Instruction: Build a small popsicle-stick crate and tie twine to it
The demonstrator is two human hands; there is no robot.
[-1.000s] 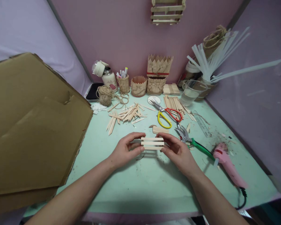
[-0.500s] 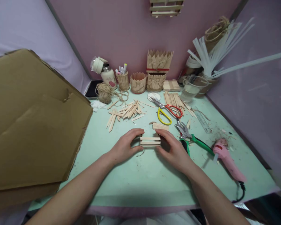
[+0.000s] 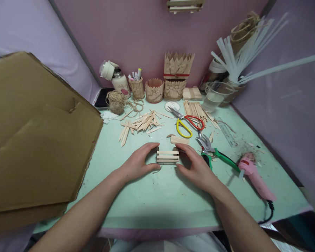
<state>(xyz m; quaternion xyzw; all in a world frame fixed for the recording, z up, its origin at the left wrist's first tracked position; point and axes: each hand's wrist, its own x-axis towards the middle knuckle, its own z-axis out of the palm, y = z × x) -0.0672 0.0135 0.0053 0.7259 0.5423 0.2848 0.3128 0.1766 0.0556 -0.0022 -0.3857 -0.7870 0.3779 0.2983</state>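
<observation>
A small slatted crate of pale wooden sticks [image 3: 167, 157] is between my hands near the middle of the table, its slats running left to right. My left hand [image 3: 141, 161] curves round its left end, with fingers at the far corner and thumb at the near corner. At the opposite end, my right hand [image 3: 193, 164] does the same. How firmly the fingertips press is hard to see. Just beyond the right fingers lies a short stack of sticks [image 3: 179, 140]. A thin curved scrap lies by my left thumb.
Yellow-and-red-handled scissors [image 3: 185, 122], green-handled pruning shears [image 3: 212, 151] and a pink glue gun [image 3: 257, 178] lie to the right. Loose sticks [image 3: 144, 122] and a twine ball [image 3: 117, 102] are behind. A cup of clear liquid [image 3: 216, 98] stands back right. Cardboard [image 3: 39, 140] leans at left.
The crate looks slightly turned, so its slats show more widely spaced. My right thumb has shifted a little. The whole view has moved slightly.
</observation>
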